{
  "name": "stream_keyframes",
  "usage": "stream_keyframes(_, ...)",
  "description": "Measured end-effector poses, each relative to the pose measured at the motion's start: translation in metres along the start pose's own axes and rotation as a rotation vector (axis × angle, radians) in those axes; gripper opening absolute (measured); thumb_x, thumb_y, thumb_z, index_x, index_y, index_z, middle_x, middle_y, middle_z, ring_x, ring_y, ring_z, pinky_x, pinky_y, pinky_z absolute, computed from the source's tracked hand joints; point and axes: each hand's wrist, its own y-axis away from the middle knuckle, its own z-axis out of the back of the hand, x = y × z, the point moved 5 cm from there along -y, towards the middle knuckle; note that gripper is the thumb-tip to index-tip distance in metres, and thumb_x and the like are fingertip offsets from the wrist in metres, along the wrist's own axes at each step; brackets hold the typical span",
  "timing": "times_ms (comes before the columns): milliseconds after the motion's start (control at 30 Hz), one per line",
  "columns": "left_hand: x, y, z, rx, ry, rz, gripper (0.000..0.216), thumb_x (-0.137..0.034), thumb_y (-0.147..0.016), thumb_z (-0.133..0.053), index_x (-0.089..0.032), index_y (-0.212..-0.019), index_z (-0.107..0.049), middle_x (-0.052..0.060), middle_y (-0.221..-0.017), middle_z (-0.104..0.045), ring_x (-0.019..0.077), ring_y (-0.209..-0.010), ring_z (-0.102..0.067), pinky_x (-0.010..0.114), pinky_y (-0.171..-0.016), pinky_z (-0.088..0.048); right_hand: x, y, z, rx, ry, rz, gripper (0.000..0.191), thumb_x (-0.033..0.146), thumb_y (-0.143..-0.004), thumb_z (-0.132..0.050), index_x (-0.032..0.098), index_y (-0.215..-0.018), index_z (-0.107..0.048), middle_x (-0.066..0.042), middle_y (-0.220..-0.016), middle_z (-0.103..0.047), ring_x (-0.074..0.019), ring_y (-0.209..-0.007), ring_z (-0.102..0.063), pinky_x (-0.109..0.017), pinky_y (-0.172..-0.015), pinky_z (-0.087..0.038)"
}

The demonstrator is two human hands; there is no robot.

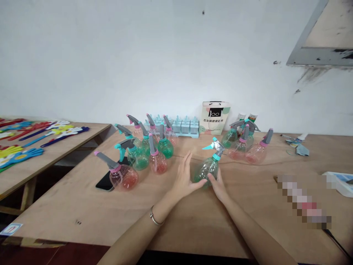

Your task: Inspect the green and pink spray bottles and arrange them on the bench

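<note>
A green transparent spray bottle (206,171) with a teal collar and a grey-and-teal trigger head stands in front of me, tilted slightly to the right. My right hand (220,186) grips its right side, with the thumb across the front and the other fingers mostly hidden. On the other side, my left hand (184,180) is open, its fingers stretched upward and its thumb reaching to the bottle's lower left. Several more spray bottles stand to the left, among them a pink one (158,163) and a green one (166,148).
A pink bottle (124,178) stands by a dark phone (104,183). Behind are a light-blue popsicle mould (185,129) and a paper bag (214,118). More bottles, including a pink one (256,152), are at right, near a white tray (340,186). Colourful hand-shaped clappers (23,158) lie on the left table.
</note>
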Motion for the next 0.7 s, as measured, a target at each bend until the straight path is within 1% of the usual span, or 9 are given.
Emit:
stream_keyframes(67,-0.003,-0.001,-0.018,0.066,0.148,0.141,0.108,-0.044,-0.073,-0.078,-0.022,-0.155,-0.011,0.023,-0.160,-0.020,0.0389,-0.150,-0.022,0.060,-0.119,-0.022,0.006,0.007,-0.012,0.076,-0.008,0.044,0.079,0.074,-0.080,-0.056,0.026,-0.140,-0.036,-0.014,-0.128,-0.062,-0.0293,-0.118,-0.061,-0.048,-0.102,-0.050)
stream_keyframes(167,-0.001,0.002,-0.023,0.021,0.298,0.223,0.117,-0.043,-0.069,-0.081,-0.024,-0.156,-0.005,0.022,-0.162,-0.013,0.0386,-0.152,-0.015,0.060,-0.121,-0.017,0.018,0.017,-0.028,0.228,0.005,0.114,0.084,0.070,-0.084,-0.057,0.024,-0.147,-0.027,-0.017,-0.143,-0.051,-0.0288,-0.131,-0.053,-0.048,-0.110,-0.045)
stream_keyframes(233,0.000,0.004,-0.017,-0.036,0.359,0.240,0.117,-0.040,-0.070,-0.081,-0.026,-0.156,-0.004,0.020,-0.161,-0.015,0.0373,-0.151,-0.019,0.058,-0.121,-0.019,0.023,0.022,-0.033,0.312,0.054,0.141,0.085,0.065,-0.087,-0.056,0.023,-0.152,-0.020,-0.017,-0.156,-0.035,-0.0289,-0.144,-0.039,-0.050,-0.117,-0.035)
stream_keyframes(300,0.003,0.006,-0.012,-0.067,0.400,0.264,0.112,-0.038,-0.073,-0.079,-0.027,-0.156,-0.004,0.020,-0.159,-0.021,0.0355,-0.147,-0.029,0.057,-0.119,-0.025,0.026,0.026,-0.035,0.393,0.119,0.148,0.085,0.061,-0.091,-0.051,0.022,-0.156,-0.014,-0.016,-0.164,-0.021,-0.0280,-0.151,-0.023,-0.052,-0.122,-0.023)
stream_keyframes(367,0.004,0.005,-0.007,-0.090,0.407,0.272,0.107,-0.035,-0.075,-0.076,-0.027,-0.156,-0.006,0.019,-0.157,-0.027,0.0333,-0.142,-0.038,0.054,-0.117,-0.030,0.026,0.029,-0.033,0.461,0.163,0.133,0.081,0.059,-0.095,-0.044,0.022,-0.158,-0.010,-0.012,-0.166,-0.014,-0.0253,-0.154,-0.013,-0.051,-0.124,-0.016)
stream_keyframes(400,0.004,0.004,-0.005,-0.105,0.398,0.267,0.105,-0.034,-0.075,-0.076,-0.026,-0.155,-0.009,0.019,-0.156,-0.028,0.0324,-0.140,-0.041,0.052,-0.116,-0.033,0.026,0.030,-0.032,0.483,0.172,0.125,0.078,0.059,-0.097,-0.041,0.023,-0.159,-0.010,-0.010,-0.167,-0.014,-0.0238,-0.154,-0.011,-0.050,-0.125,-0.015)
stream_keyframes(467,0.003,0.003,0.001,-0.142,0.354,0.253,0.102,-0.033,-0.072,-0.078,-0.027,-0.154,-0.016,0.018,-0.157,-0.027,0.0323,-0.141,-0.040,0.049,-0.114,-0.037,0.027,0.031,-0.030,0.503,0.175,0.123,0.073,0.057,-0.098,-0.037,0.026,-0.159,-0.011,-0.006,-0.166,-0.018,-0.0215,-0.154,-0.013,-0.049,-0.125,-0.017)
stream_keyframes(600,-0.003,0.002,0.012,-0.227,0.243,0.252,0.090,-0.036,-0.071,-0.078,-0.029,-0.147,-0.032,0.014,-0.159,-0.027,0.0334,-0.146,-0.031,0.045,-0.106,-0.044,0.033,0.032,-0.031,0.485,0.184,0.189,0.064,0.050,-0.101,-0.036,0.030,-0.158,-0.016,-0.003,-0.161,-0.033,-0.0203,-0.150,-0.026,-0.048,-0.123,-0.026)
stream_keyframes(700,-0.003,0.003,0.019,-0.255,0.259,0.255,0.078,-0.034,-0.073,-0.075,-0.028,-0.143,-0.039,0.014,-0.152,-0.039,0.0309,-0.137,-0.043,0.042,-0.101,-0.046,0.037,0.031,-0.030,0.488,0.239,0.256,0.059,0.046,-0.100,-0.043,0.033,-0.155,-0.027,-0.002,-0.156,-0.042,-0.0220,-0.147,-0.035,-0.049,-0.121,-0.032)
